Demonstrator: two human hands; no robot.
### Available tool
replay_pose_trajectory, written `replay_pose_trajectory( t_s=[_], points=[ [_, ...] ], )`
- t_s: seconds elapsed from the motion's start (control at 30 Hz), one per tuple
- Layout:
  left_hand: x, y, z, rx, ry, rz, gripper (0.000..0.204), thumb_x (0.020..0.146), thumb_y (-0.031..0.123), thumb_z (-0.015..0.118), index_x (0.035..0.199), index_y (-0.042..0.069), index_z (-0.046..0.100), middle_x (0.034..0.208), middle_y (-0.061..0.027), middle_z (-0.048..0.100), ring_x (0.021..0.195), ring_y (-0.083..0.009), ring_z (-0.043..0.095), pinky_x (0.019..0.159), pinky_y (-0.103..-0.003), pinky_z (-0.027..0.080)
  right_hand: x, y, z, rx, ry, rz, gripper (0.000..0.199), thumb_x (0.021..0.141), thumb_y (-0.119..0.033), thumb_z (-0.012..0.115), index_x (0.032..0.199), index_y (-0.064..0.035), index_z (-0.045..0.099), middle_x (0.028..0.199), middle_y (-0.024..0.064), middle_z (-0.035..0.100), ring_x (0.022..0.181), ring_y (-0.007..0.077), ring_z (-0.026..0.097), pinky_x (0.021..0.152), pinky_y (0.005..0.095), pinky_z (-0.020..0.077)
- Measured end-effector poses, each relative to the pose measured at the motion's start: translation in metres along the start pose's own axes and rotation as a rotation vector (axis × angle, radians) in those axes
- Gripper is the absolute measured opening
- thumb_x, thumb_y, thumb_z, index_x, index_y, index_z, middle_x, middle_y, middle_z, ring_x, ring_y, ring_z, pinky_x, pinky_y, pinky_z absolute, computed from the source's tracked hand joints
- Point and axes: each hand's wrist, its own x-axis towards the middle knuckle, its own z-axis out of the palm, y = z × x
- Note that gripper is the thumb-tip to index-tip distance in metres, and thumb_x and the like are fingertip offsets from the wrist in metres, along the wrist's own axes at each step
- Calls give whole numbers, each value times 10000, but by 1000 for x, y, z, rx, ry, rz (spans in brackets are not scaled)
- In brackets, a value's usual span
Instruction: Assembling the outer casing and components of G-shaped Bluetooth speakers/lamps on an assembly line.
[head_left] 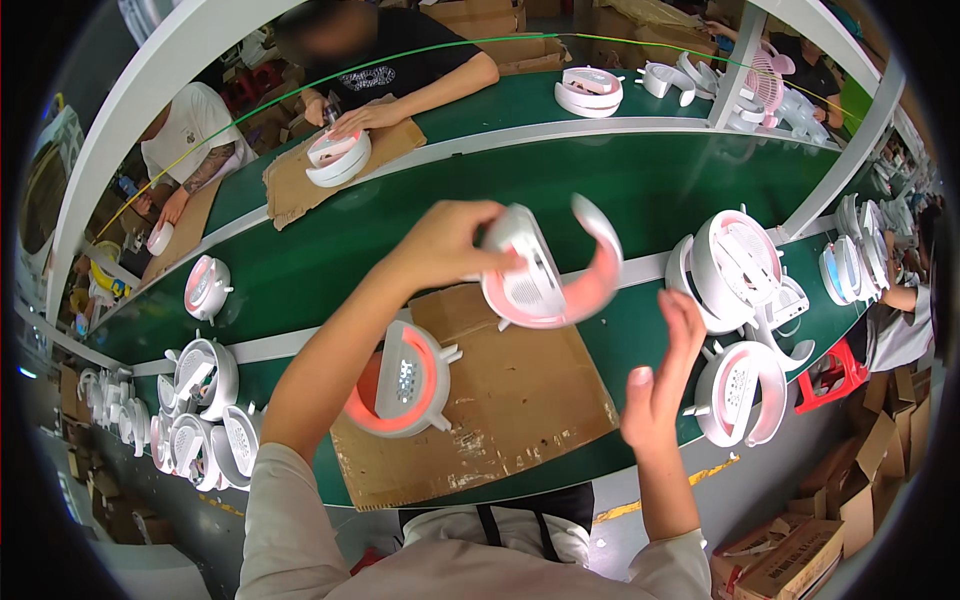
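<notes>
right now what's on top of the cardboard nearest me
A white, pink-lined unit sits on the left side of the cardboard; the surface beneath the unit is hidden.

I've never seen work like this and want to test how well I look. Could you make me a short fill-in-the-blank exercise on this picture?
1. The person's left hand holds a white housing whose coloured inner surface is ____.
2. The person's right hand, fingers spread, holds ____.
3. The bare part of the table beside the brown cardboard sheet is coloured ____.
4. Toward the right, beyond the table's edge, a stool shows in bright ____.

Missing words: pink; nothing; green; red.
</notes>
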Motion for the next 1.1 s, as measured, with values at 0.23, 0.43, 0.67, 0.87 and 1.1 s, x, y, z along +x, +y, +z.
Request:
replay_pose_trajectory(
  t_s=[0.23, 0.43, 0.67, 0.87, 1.1],
  points=[
    [116, -178, -13, -1150, 728, -782, 462, 795, 563, 606, 969, 136, 574, 746, -37, 598, 574, -130, 542, 486, -234, 402, -92, 10, 13, 101, -418, 272, 355, 721, -38, 638, 1065, -1, 559, 1071, 176, 550, 1006, 349, 522, 879, 398, 423],
    [122, -167, -20, -1055, 581, -634, 676, 852, 560, 489, 1316, 78, 389, 1333, -69, 441, 1256, -304, 347, 1014, -495, 306, -94, -2, 19, 15, -489, 184, 236, 718, -62, 630, 952, -32, 615, 1012, 102, 587, 968, 316, 532, 858, 399, 406],
    [-28, 30, -12, -623, 117, 179, 214, 777, 223, 660, 872, 31, 652, 793, -75, 653, 748, -156, 607, 675, -293, 487, -104, 2, 13, -54, -478, 198, 141, 773, -21, 569, 905, 8, 611, 1005, 132, 548, 978, 306, 510, 876, 390, 400],
    [-255, 60, -13, -774, 127, 854, 151, 771, 177, 629, 705, 45, 593, 691, -44, 616, 632, -197, 591, 589, -303, 444, -100, -3, 22, -131, -452, 164, 117, 819, -34, 540, 898, 22, 605, 977, 138, 550, 938, 306, 526, 847, 385, 415],
    [-340, 81, -11, -715, 330, 1032, 547, 820, 568, 570, 600, 71, 515, 555, -56, 472, 513, -212, 510, 572, -347, 414, -75, -42, 54, -52, -494, 176, 120, 852, -56, 512, 878, 37, 583, 874, 154, 583, 804, 291, 564, 750, 358, 447]
  ],
)
